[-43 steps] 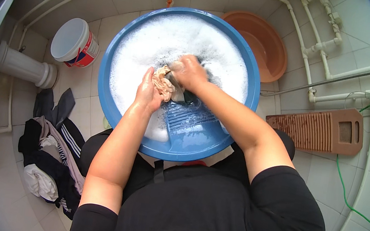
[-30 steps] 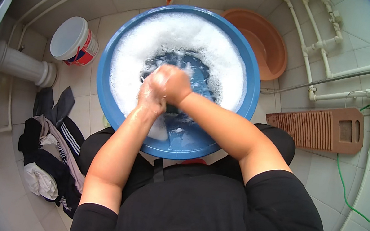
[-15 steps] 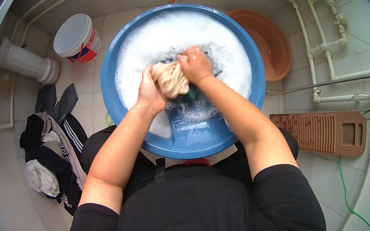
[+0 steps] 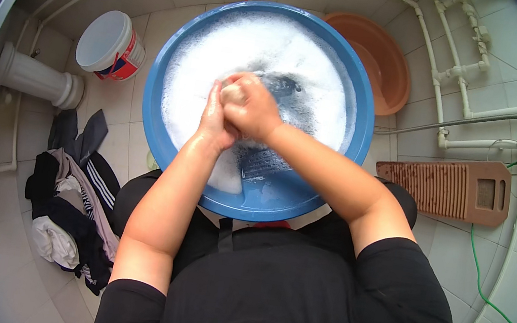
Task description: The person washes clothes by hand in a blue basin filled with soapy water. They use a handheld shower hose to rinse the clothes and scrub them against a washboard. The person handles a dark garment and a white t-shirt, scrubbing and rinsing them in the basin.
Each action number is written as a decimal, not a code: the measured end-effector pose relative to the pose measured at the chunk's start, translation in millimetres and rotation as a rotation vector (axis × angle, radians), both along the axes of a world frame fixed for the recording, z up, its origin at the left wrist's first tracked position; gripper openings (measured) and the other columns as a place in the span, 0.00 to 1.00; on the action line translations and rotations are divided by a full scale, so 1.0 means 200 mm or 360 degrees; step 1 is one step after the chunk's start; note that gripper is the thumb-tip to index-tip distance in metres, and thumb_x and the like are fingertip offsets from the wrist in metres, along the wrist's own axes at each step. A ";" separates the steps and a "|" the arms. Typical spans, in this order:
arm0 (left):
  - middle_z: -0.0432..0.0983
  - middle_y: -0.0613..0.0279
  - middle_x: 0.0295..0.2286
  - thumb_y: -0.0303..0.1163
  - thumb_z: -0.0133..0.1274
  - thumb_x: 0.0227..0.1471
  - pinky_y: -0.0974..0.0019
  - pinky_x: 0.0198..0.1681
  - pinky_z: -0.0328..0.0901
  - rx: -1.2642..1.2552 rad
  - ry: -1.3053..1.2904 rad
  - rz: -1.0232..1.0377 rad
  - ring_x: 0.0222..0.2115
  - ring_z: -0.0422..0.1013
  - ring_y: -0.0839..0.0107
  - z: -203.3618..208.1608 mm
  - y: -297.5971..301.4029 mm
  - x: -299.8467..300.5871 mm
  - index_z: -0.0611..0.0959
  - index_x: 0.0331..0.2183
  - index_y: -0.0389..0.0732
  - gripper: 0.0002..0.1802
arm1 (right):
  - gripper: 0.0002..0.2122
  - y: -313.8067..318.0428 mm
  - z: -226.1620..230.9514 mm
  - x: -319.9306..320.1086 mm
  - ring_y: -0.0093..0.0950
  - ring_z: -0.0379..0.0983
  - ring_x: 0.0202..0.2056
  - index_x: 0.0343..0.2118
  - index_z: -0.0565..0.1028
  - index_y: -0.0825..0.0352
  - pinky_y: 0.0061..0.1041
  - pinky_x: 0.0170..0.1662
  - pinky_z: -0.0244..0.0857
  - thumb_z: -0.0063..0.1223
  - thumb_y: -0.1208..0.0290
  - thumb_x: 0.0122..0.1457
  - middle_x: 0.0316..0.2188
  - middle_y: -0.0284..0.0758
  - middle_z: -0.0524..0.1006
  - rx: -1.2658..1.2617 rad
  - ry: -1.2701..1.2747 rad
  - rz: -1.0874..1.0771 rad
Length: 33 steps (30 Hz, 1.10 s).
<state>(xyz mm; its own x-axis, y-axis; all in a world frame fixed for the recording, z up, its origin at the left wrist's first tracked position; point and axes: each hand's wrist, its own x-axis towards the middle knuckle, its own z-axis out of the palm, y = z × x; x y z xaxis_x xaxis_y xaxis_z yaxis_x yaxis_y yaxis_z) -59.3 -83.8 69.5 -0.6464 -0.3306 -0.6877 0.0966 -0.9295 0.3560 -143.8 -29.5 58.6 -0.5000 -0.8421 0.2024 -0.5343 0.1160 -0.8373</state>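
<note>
Over the soapy water, my left hand [image 4: 215,118] and my right hand [image 4: 254,109] press together around a beige cloth [image 4: 234,94]. Only a small bit of the cloth shows between the fingers; the rest is hidden by my hands. Below them is a large round blue basin [image 4: 363,120], filled with thick white suds [image 4: 223,42]. Dark fabric [image 4: 281,85] shows through a gap in the foam, just right of my hands. A ridged washboard part [image 4: 264,166] is moulded into the basin's near side.
A brown basin [image 4: 389,67] stands behind on the right, and a brown washboard [image 4: 445,187] lies right of my knee. At left are a white bucket [image 4: 101,41], a white pedestal [image 4: 37,78] and a clothes pile [image 4: 73,214]. Pipes [image 4: 438,98] line the walls.
My hands have closed in on each other and bunched the beige cloth, which showed more before. My right hand has shifted left and slightly down. More dark fabric now shows in the foam.
</note>
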 end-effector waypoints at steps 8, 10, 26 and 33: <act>0.70 0.53 0.42 0.46 0.36 0.56 0.63 0.44 0.63 0.0373 0.1348 -0.0325 0.41 0.68 0.63 -0.44 -0.09 0.07 0.71 0.44 0.37 0.24 | 0.10 0.13 0.14 0.25 0.38 0.70 0.27 0.24 0.70 0.62 0.33 0.28 0.65 0.55 0.67 0.37 0.25 0.37 0.71 -0.0463 0.0695 0.0642; 0.71 0.55 0.38 0.44 0.35 0.56 0.63 0.39 0.66 0.0074 0.1135 0.0040 0.37 0.70 0.64 -0.50 0.00 0.04 0.71 0.43 0.39 0.21 | 0.08 0.10 0.05 0.15 0.37 0.69 0.24 0.18 0.71 0.62 0.32 0.26 0.64 0.56 0.64 0.37 0.21 0.37 0.70 -0.0568 0.0786 0.0394; 0.70 0.59 0.42 0.49 0.26 0.55 0.59 0.47 0.62 -0.0022 0.0103 0.0102 0.43 0.67 0.64 -0.02 0.05 0.01 0.70 0.45 0.42 0.27 | 0.17 -0.01 -0.08 -0.18 0.41 0.70 0.36 0.35 0.72 0.66 0.34 0.39 0.64 0.48 0.57 0.50 0.35 0.42 0.73 0.0365 0.0444 -0.0297; 0.70 0.53 0.43 0.42 0.33 0.56 0.57 0.50 0.61 -0.0301 0.0139 0.0359 0.43 0.67 0.59 -0.24 -0.07 -0.01 0.66 0.48 0.33 0.25 | 0.25 0.12 -0.23 -0.35 0.38 0.56 0.53 0.52 0.65 0.50 0.42 0.49 0.55 0.45 0.47 0.51 0.55 0.41 0.58 0.0807 0.1318 0.0318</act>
